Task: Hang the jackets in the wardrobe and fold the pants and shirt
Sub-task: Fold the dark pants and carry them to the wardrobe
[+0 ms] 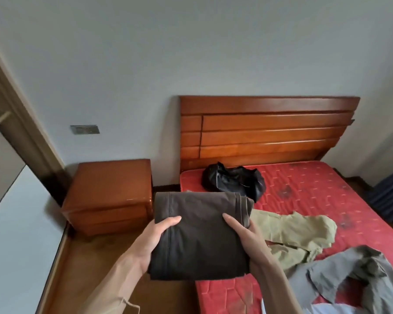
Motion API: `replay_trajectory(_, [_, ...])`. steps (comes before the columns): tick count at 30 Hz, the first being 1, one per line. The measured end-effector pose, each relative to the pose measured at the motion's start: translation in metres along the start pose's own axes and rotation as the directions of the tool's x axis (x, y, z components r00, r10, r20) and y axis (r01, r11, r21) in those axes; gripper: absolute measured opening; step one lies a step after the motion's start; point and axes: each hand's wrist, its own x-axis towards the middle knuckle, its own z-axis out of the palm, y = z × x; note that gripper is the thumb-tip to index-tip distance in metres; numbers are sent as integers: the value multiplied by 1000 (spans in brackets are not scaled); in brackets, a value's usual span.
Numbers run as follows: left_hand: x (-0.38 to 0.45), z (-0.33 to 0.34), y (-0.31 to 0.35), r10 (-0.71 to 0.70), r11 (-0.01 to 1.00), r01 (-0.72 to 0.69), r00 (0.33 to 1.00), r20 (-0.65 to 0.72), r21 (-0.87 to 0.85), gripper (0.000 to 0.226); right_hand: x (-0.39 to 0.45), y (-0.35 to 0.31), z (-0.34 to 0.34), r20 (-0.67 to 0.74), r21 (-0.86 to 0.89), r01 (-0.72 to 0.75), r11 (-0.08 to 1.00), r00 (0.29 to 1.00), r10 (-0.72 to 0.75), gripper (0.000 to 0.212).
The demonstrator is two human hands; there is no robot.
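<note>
Folded pants (200,236) were held above the red mattress (304,191) edge, near a wooden nightstand (109,196) and headboard (268,130). Left hand (154,241) and right hand (245,239) gripped opposite sides, thumbs on top, fingers curled underneath. Black jacket (234,181), olive garment (293,234) and grey garment (349,273) lay on the mattress.

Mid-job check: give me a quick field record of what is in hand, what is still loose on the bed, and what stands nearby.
held item: folded dark brown garment, held above the bed's near corner
left hand: grips its left edge, thumb on top
right hand: grips its right edge, thumb on top
on mattress: black jacket crumpled near the headboard; olive garment spread unfolded; grey garment rumpled at the near edge
beside bed: wooden nightstand
wardrobe: not in view
</note>
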Motion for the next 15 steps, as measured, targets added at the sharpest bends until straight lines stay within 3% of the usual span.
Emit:
replay_trajectory(7, [6, -61, 50, 87, 996, -88, 986, -142, -7, 64, 55, -20, 77, 112, 40, -40, 998, 993, 35, 34])
replay_trajectory(9, [12, -80, 64, 105, 994, -111, 977, -183, -23, 60, 76, -21, 96, 130, 28, -49, 998, 991, 45, 48])
replay_trajectory(11, [21, -100, 78, 132, 990, -141, 960, -248, -20, 70, 99, -22, 117, 155, 13, -65, 998, 986, 62, 62])
replay_trajectory(13, [32, -122, 92, 144, 987, -157, 943, -301, -21, 77, 123, -25, 140, 186, 11, -83, 997, 979, 79, 66])
replay_trajectory(15, [41, -140, 107, 150, 984, -173, 932, -331, -40, 66, 150, -30, 162, 229, 3, -99, 995, 969, 96, 63])
